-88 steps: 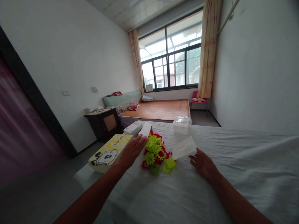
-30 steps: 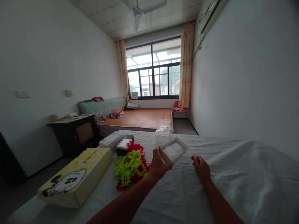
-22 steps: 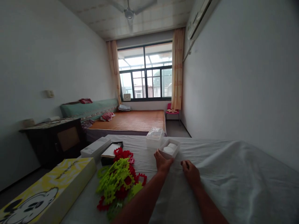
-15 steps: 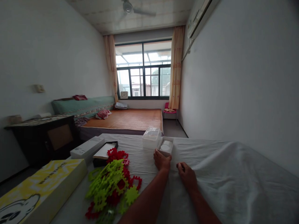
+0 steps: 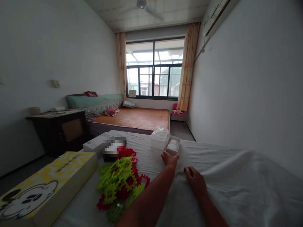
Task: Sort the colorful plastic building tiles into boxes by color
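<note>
Two forearms rise from the bottom edge, the left forearm [image 5: 149, 195] slanting up to the right and the right forearm [image 5: 210, 205] up to the left. Left of them, a yellow cartoon box [image 5: 50, 186] lies on the cloth-covered surface [image 5: 236, 176], then a heap of red and green gear-shaped pieces [image 5: 119, 179]. The right hand [image 5: 196, 181] hangs low at the cloth, back of the hand outward, its fingers curled toward the palm; I cannot tell whether their tips press together. Slightly farther, the left hand [image 5: 170, 159] stretches to the near end of a white open box [image 5: 174, 152], fingers at the left corner and thumb at the right, spread apart; I cannot tell whether they pinch it. That box holds white rounded objects [image 5: 173, 144] and stands right beside a clear plastic container [image 5: 159, 139]. Beyond the surface are a bed [image 5: 137, 118] and a window [image 5: 154, 67].
</note>
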The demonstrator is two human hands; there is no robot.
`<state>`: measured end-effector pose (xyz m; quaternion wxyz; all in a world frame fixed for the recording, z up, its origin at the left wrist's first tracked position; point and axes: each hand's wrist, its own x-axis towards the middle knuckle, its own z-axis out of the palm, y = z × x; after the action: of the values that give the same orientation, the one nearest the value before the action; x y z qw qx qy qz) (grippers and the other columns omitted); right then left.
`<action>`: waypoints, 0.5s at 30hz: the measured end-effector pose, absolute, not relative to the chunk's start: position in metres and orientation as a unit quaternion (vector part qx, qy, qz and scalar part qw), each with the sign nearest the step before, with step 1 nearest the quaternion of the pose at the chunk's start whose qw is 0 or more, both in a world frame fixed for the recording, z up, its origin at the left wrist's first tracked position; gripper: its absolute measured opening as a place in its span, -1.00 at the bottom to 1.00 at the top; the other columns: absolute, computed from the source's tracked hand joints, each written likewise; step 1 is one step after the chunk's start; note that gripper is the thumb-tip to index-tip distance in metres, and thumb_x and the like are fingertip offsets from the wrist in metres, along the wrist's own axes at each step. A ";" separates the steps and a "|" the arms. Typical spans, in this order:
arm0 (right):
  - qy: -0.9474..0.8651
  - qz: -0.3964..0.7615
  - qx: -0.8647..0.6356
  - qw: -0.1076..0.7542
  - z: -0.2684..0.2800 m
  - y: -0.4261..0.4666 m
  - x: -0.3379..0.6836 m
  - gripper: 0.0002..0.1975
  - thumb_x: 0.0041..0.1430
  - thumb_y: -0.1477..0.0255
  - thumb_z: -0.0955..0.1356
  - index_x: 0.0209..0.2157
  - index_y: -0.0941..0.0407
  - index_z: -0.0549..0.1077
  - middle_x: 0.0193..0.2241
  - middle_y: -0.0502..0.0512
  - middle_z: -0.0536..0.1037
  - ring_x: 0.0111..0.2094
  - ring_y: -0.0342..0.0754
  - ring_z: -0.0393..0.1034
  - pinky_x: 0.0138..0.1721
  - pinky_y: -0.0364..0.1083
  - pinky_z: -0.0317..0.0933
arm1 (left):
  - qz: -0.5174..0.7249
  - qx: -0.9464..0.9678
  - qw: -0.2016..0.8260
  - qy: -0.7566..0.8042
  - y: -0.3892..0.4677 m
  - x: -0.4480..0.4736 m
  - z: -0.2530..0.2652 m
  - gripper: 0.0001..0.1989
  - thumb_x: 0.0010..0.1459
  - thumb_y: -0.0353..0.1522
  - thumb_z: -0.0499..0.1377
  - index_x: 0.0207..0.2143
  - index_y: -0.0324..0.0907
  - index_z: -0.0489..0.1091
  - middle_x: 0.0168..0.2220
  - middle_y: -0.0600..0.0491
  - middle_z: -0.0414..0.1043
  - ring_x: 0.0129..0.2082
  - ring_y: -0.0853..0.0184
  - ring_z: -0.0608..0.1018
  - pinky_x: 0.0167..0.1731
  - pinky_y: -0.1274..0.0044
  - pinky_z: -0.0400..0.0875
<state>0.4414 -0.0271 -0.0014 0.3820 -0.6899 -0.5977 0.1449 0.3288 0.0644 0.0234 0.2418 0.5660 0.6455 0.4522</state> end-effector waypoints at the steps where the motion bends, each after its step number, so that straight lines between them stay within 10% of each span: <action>1: -0.597 0.152 -0.692 0.377 -0.002 -0.027 0.442 -0.63 0.15 0.14 0.12 -0.39 0.00 0.43 -0.38 0.04 0.59 -0.35 -0.03 0.46 -0.34 -0.16 0.16 | 0.456 0.571 0.238 0.640 0.062 0.321 0.029 -0.39 -0.10 -0.31 0.31 -0.01 -0.36 0.20 -0.04 -0.29 0.29 0.04 -0.03 0.36 0.04 0.23 0.23; 6: -0.599 0.169 -0.703 0.346 -0.009 -0.027 0.448 -0.61 0.12 0.10 0.13 -0.32 -0.02 0.46 -0.34 0.03 0.59 -0.32 -0.02 0.47 -0.34 -0.15 0.17 | 0.490 0.628 0.161 0.582 0.059 0.208 0.083 -0.61 -0.01 -0.37 0.24 -0.07 -0.15 0.33 -0.09 -0.01 0.40 -0.06 0.29 0.45 -0.03 0.49 0.33; 15: -0.615 0.152 -0.701 0.328 -0.019 -0.024 0.454 -0.59 0.05 0.04 0.16 -0.33 -0.04 0.49 -0.33 0.04 0.61 -0.33 0.03 0.48 -0.38 -0.12 0.18 | 0.481 0.484 0.047 0.730 0.031 -0.026 0.080 -0.51 -0.11 -0.55 0.16 -0.05 -0.25 0.25 -0.04 -0.16 0.35 0.14 0.05 0.28 0.12 0.30 0.14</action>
<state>0.4542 -0.0245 -0.0187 0.3276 -0.7009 -0.6152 0.1517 -0.0259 0.0306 0.0803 0.0467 0.4844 0.7295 0.4806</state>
